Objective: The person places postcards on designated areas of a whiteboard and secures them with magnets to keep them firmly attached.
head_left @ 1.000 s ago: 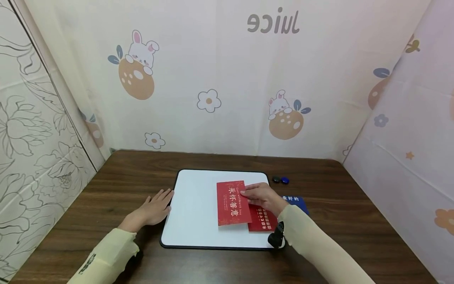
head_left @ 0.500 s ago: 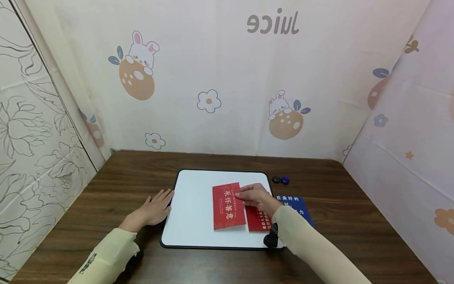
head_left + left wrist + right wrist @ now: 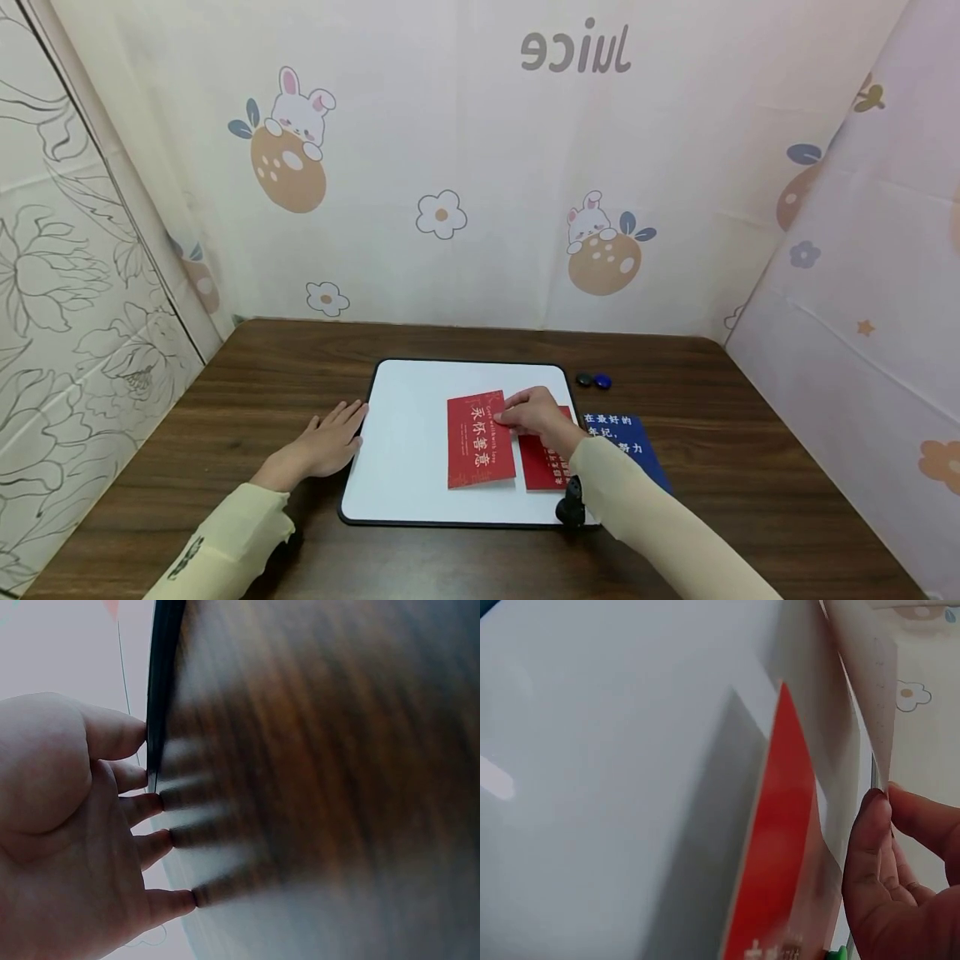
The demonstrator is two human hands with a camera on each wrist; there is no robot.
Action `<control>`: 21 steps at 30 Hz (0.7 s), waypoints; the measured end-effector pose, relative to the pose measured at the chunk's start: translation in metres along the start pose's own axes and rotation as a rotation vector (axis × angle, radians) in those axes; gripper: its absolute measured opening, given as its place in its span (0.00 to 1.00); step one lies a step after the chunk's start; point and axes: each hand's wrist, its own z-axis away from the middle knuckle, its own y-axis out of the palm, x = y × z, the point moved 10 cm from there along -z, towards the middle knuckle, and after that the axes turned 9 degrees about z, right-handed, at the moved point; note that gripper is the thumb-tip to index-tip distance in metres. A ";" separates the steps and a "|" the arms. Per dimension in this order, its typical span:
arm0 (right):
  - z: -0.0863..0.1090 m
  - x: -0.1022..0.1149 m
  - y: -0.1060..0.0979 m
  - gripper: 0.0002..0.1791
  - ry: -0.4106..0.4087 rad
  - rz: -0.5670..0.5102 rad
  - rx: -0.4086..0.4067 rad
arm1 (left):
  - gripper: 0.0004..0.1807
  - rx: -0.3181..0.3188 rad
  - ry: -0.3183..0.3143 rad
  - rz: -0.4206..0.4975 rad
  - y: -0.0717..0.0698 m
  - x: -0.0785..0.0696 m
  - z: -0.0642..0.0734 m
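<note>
From far off, I see a red card point(image 3: 478, 446) over the right half of a whiteboard point(image 3: 405, 442). The board lies flat on the brown surface point(image 3: 300, 346). My right hand point(image 3: 542, 417) has the card, with its fingers point(image 3: 922, 817) pinched on the edge nearest that hand, toward the far end. The card tips a bit, and I can't tell if any part of it touches the board.

My left hand point(image 3: 326, 442) rests by the board's left side. Its fingers point(image 3: 171, 904) are straight and a little apart, and their tips touch the rim.

A second red card point(image 3: 542, 468) is on the board, partly under my right arm. A blue card point(image 3: 633, 442) lies just beyond the board's right side. Near it are a dark magnet point(image 3: 584, 379) and a blue magnet point(image 3: 602, 381), or so they look.

I think the card I hold is very light. It should be stiff enough to stay flat, but thin enough to bend or crease. It may be smooth and slide on the board. A soft pinch on the edge seems best, away from the corners.
</note>
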 end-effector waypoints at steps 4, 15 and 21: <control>0.001 0.005 -0.002 0.17 -0.039 0.090 -0.032 | 0.30 -0.003 0.002 0.001 0.000 0.001 0.000; 0.004 0.016 -0.001 0.14 -0.143 0.262 -0.052 | 0.31 0.004 0.009 0.001 0.000 0.001 -0.001; 0.006 0.018 0.001 0.12 -0.153 0.289 -0.048 | 0.30 -0.002 0.019 0.007 -0.001 0.000 0.000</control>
